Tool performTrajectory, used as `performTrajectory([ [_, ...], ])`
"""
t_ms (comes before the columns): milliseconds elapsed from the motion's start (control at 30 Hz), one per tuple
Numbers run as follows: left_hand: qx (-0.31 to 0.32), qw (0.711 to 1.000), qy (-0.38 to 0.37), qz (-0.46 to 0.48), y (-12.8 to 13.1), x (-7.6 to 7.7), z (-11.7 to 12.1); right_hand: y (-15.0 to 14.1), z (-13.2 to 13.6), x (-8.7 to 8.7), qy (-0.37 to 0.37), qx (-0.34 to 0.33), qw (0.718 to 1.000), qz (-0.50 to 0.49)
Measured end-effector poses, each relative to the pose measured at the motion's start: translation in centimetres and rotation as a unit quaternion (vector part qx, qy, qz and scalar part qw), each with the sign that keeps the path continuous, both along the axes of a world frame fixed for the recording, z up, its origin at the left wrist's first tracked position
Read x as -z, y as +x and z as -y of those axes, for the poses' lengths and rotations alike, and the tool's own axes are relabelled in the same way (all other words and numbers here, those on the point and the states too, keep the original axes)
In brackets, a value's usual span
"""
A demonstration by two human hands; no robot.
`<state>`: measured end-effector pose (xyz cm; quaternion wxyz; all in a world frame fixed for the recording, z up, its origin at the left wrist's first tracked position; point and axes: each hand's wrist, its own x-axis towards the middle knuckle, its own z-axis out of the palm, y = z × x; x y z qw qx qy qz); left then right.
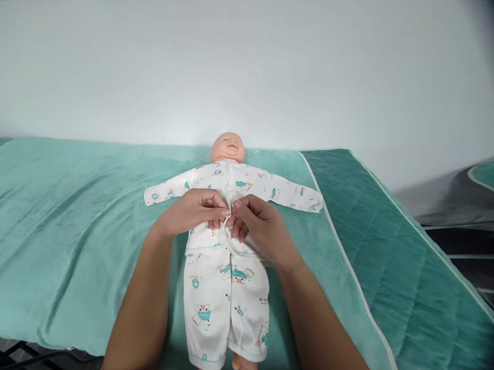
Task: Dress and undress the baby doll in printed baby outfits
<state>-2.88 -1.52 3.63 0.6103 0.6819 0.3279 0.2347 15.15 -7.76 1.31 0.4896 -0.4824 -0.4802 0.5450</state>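
While the plain pale wall (pixel 242 61) fills the upper part of your view, the mint-green blanket (pixel 70 223) spreads below it, wrinkled on your left side. To your right you have a darker teal quilted cover (pixel 387 245), showing past the blanket's pale edging. On the blanket, right in front of you, the doll (pixel 228 147) lies on its back, head near the wall and feet (pixel 247 369) towards you. It wears a white printed shirt (pixel 216 178), both sleeves stretched out sideways, the one on your right reaching the blanket's edging. Matching trousers (pixel 208 294) cover its legs down to the ankles, the shirt's hem lying over their waist.

Your left hand (pixel 197 211) and right hand (pixel 258 222) meet over the middle of the shirt, just beside each other. The left grip is together, thumb and fingers pinched on the shirt's front edge; the right grip is likewise clamped on the same cloth, its thumb close to your left fingertips. Whatever small fastening may sit between your fingers is hidden, so you cannot tell what it is.
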Motion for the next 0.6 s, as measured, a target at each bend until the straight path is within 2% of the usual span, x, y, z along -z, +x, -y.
performTrajectory([
  [267, -0.027, 0.999, -0.001, -0.024, 0.11, -0.47, 0.50, -0.02, 0.09, 0.16, 0.010, 0.003, 1.000, 0.000],
  [600, -0.045, 0.998, 0.034, -0.036, 0.17, -0.44, 0.57, -0.05, 0.19, 0.03, 0.009, 0.008, 1.000, 0.013],
])
